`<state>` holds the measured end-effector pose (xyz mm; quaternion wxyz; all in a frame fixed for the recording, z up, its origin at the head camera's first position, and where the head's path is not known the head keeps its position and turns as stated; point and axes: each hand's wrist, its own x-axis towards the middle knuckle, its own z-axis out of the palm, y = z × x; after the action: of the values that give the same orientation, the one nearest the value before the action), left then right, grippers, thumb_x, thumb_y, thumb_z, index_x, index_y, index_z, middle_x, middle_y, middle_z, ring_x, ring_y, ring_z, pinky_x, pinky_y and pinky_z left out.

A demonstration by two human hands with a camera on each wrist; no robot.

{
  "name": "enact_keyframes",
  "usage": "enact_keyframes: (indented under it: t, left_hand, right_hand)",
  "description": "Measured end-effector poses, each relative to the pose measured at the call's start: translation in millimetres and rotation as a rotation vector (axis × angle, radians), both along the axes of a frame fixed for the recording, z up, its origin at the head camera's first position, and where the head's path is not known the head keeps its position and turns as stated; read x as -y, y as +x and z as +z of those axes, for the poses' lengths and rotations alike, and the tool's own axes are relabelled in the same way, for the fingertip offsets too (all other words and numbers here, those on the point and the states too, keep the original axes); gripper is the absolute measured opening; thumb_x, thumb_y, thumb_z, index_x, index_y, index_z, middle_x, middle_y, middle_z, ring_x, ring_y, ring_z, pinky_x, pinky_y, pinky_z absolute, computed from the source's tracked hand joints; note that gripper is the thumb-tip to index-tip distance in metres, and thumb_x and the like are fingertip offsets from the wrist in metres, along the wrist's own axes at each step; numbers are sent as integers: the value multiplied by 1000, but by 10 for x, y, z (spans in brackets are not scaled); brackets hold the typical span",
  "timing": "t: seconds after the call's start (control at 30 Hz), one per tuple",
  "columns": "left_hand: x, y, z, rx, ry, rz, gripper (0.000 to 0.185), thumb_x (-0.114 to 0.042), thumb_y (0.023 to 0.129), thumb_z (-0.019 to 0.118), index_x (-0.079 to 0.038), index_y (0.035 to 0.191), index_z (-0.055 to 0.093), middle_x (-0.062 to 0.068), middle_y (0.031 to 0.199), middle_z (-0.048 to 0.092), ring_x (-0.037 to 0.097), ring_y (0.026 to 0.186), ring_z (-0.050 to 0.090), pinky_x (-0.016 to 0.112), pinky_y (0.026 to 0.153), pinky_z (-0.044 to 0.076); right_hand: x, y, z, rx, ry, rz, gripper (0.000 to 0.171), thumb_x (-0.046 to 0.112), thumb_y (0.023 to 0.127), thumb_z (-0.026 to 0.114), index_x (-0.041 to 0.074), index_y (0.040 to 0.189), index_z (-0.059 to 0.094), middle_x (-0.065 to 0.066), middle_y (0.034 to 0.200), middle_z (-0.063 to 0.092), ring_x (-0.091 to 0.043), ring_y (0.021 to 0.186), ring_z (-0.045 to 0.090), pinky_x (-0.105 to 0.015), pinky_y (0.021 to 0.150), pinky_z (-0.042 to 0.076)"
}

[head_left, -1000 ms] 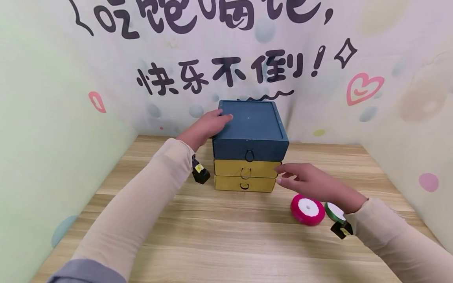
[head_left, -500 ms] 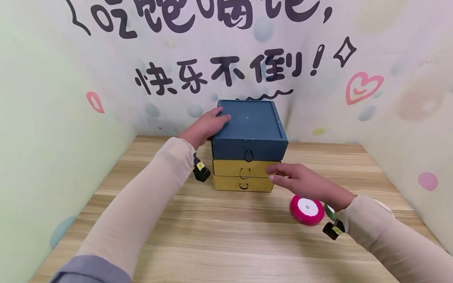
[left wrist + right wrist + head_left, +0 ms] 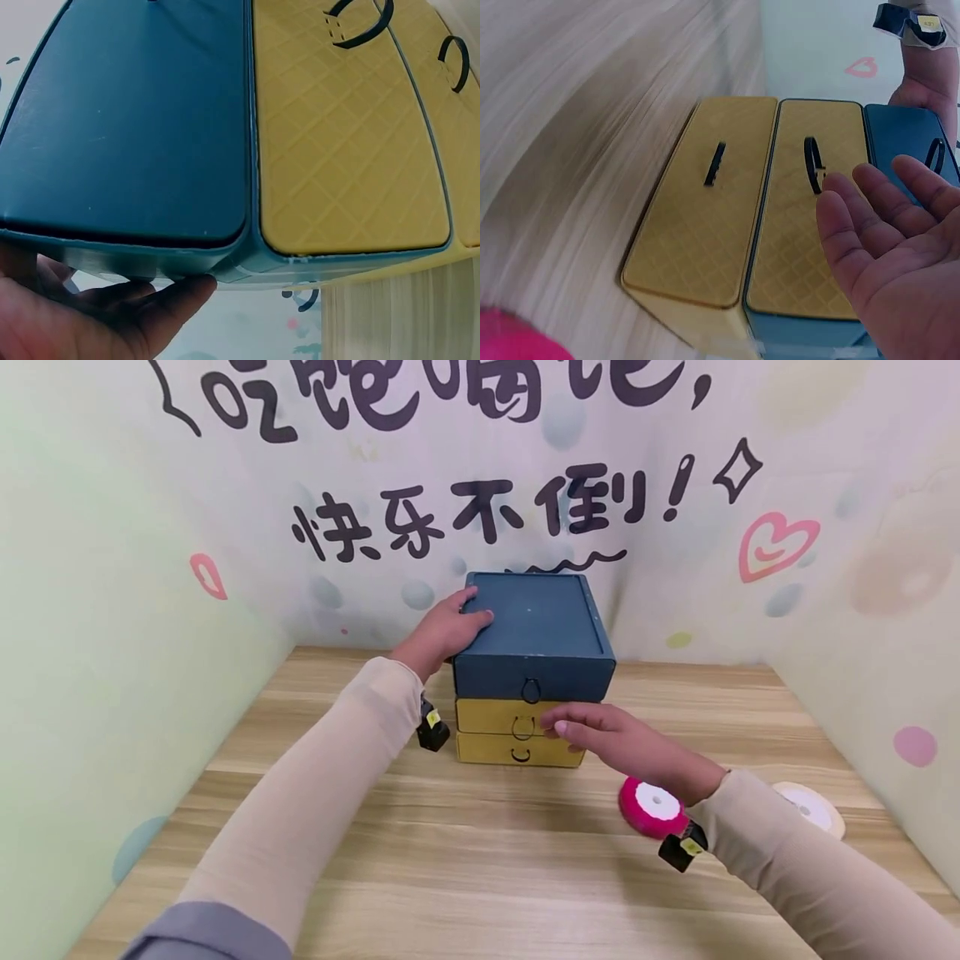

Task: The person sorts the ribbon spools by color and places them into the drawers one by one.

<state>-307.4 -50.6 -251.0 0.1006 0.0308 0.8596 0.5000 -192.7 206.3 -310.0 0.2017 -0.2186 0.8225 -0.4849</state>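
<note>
A small three-drawer chest (image 3: 531, 672) stands at the back of the wooden table (image 3: 480, 860): blue top drawer, two yellow drawers below, each with a dark ring pull. My left hand (image 3: 442, 631) rests flat on the chest's top left edge, fingers straight; in the left wrist view the fingers (image 3: 150, 311) lie under the blue rim (image 3: 127, 247). My right hand (image 3: 607, 739) hovers open in front of the middle yellow drawer (image 3: 510, 717), fingertips near its ring pull (image 3: 811, 163), holding nothing.
A pink ribbon roll (image 3: 651, 807) lies on the table just right of my right wrist. A white roll (image 3: 810, 806) sits farther right near the wall. Decorated walls close in the table on three sides.
My right hand has moved left across the drawer fronts toward the middle drawer's pull. The arm now hides the green roll and uncovers the white one. The left hand stays put.
</note>
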Motion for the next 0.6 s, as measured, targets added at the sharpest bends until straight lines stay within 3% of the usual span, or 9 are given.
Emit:
enact_keyframes:
  t: [0.27,0.6]
  left_hand:
    - [10,36,-14,-28,-8,30,63,-39,101,55,-31,158,28,2,164,19,26,146,26,43,114,29]
    - [-13,78,-30,-38,26,46,62,-38,102,54,-31,158,28,3,164,19,26,147,24,45,115,28]
  right_hand:
    - [71,-58,-9,-11,-103,13,48,35,107,45,2,140,53,-18,139,54,-31,129,52,-48,102,45]
    - [130,-95,-34,73,-185,-50,54,42,106,43,2,140,53,-18,141,53,-33,131,49,-47,104,43]
